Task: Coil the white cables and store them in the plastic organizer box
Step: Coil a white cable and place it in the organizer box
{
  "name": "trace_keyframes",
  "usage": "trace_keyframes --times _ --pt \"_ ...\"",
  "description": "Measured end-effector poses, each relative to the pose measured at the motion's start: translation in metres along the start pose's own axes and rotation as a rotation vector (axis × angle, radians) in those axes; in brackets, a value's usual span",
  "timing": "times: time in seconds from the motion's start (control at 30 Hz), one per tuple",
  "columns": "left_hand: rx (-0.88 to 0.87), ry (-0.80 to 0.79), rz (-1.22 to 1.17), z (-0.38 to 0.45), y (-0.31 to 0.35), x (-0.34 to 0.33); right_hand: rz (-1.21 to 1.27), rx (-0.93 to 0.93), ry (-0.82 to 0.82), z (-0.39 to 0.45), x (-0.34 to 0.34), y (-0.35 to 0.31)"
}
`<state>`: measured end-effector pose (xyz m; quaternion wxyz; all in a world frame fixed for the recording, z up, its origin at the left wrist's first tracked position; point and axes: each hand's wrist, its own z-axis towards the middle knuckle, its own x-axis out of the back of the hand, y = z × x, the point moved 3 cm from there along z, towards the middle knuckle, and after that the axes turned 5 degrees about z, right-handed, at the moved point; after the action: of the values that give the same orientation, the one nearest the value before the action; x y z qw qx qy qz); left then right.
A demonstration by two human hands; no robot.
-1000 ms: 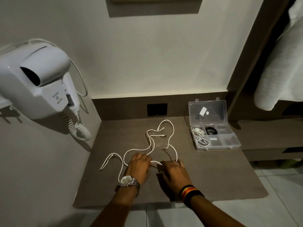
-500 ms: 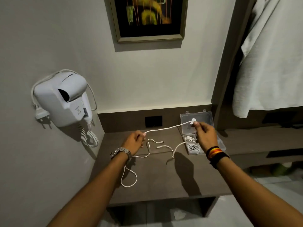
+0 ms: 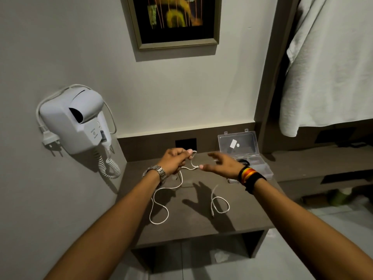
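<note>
Desk shelf (image 3: 232, 225), brown, set in a wall corner; taken as the landmark for everything below. Both arms reach forward above its middle.

Plastic organizer box (image 3: 245, 156) stands at the desk's back right corner, lid upright and open, clear. Its tray is partly hidden behind the right wrist; contents too small to tell, apart from something dark in one compartment.

White cable (image 3: 161, 201): one long run. Its upper end is bunched in the left hand above the desk's back centre. From there it drops to the desk surface and trails toward the front edge, left of centre, ending in a slack loop. Long axis runs roughly back to front. A second, shorter white cable (image 3: 219, 203) lies curled on the desk right of centre, near the front, touched by neither hand.

Left hand (image 3: 176, 161): clenched around the cable, a small loop showing past the thumb and forefinger. Wristwatch on this arm.

Right hand (image 3: 221, 164): fingers spread, palm toward the left hand, just beside the cable strand that spans between them. Thumb tip seems to touch the strand; whether it pinches it I cannot tell. Striped band on this wrist.

Judgement: coiling step, early. The slack hangs below and nearer the left hand, so the free right hand likely sweeps down-left to gather the next turn. Box lies right, behind the right hand.
</note>
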<state>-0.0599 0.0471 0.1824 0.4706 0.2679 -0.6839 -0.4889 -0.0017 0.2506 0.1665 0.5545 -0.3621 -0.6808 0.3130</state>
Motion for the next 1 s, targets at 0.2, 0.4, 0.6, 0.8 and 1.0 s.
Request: trace_keyframes --times 0.2,0.4,0.6,0.8,1.0 --pt "-0.010 -0.045 -0.027 -0.008 0.010 0.000 0.175 0.247 0.097 0.012 -0.010 -0.023" --pt "0.070 -0.123 -0.094 -0.018 0.004 0.019 0.616 0.225 0.120 0.010 -0.001 -0.026" --pt "0.109 -0.282 -0.354 -0.025 -0.004 0.029 0.609 0.156 0.391 0.018 0.011 -0.008" --pt "0.112 -0.306 -0.719 -0.033 0.001 0.038 0.544 0.087 0.485 0.020 0.013 0.012" --pt "-0.119 0.075 -1.054 -0.014 0.026 0.047 -0.109 0.244 0.034 -0.013 -0.042 -0.018"
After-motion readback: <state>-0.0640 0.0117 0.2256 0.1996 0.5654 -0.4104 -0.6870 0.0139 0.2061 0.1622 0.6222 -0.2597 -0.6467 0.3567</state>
